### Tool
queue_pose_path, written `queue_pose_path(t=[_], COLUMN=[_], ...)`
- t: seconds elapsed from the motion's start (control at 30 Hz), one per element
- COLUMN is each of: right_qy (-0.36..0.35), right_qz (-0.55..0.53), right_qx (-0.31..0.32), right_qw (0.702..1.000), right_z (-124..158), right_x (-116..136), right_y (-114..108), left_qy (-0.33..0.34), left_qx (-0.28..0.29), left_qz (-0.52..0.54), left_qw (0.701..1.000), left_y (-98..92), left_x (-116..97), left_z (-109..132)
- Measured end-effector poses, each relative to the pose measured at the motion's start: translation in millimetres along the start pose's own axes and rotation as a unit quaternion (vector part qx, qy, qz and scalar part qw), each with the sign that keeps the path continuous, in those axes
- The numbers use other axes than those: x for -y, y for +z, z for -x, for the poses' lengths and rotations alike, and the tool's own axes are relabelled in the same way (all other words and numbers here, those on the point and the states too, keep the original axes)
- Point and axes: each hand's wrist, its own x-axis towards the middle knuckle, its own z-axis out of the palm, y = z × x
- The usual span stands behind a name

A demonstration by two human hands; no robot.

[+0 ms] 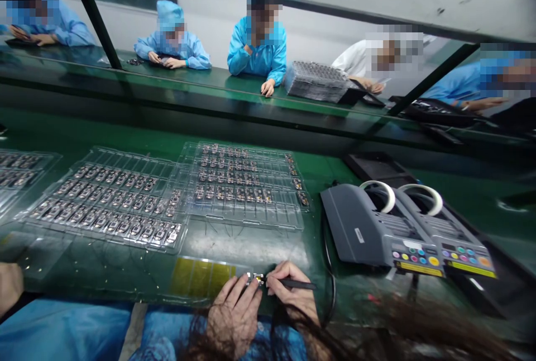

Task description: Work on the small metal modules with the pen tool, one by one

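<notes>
My left hand [235, 309] reaches forward with its fingertips resting on a small circuit board [256, 279], holding it against the bench. Its thumb is hidden. My right hand [292, 289] is closed in a pinch around black tweezers [298, 283], whose rear end sticks out to the right. Their tip is at the board's right side; whether it touches cannot be made out. Just left of the board lies a sheet of amber film strips [203, 277], partly under my left fingers.
Clear trays with rows of small boards stand ahead: a left tray [104, 204] and a middle tray [247, 217]. To the right are two grey tape dispensers [355, 232] with a cable and black trays [377, 166]. Another person's hand [10, 288] is at far left. Co-workers sit opposite.
</notes>
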Motion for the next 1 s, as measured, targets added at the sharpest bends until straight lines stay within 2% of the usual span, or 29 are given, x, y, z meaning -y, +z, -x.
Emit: queue_pose_path(t=[0.23, 0.47, 0.6, 0.77, 1.0], right_qy=[0.0, 0.001, -0.007, -0.049, -0.159], right_qz=[0.017, 0.038, 0.053, 0.076, 0.121], right_qx=[-0.001, 0.001, 0.0, -0.005, -0.029], right_qw=[1.0, 0.999, 0.999, 0.996, 0.979], right_z=[-0.3, -0.1, 0.6, 1.0, 6.3], right_x=[-0.1, -1.6, -3.1, -3.6, 10.6], right_y=[1.8, 1.5, 1.2, 2.7, 7.6], left_qy=[-0.039, -0.032, -0.028, -0.027, -0.025], left_qx=[-0.023, -0.045, -0.038, -0.028, 0.008], left_qz=[0.028, 0.033, 0.028, 0.022, 0.014], left_qw=[0.999, 0.998, 0.999, 0.999, 1.0], left_y=[1.2, -4.6, -6.3, -6.6, -9.3], left_x=[-5.5, -3.9, -3.3, -4.2, -5.1], left_z=[-4.4, -17.8, -18.5, -18.3, -15.9])
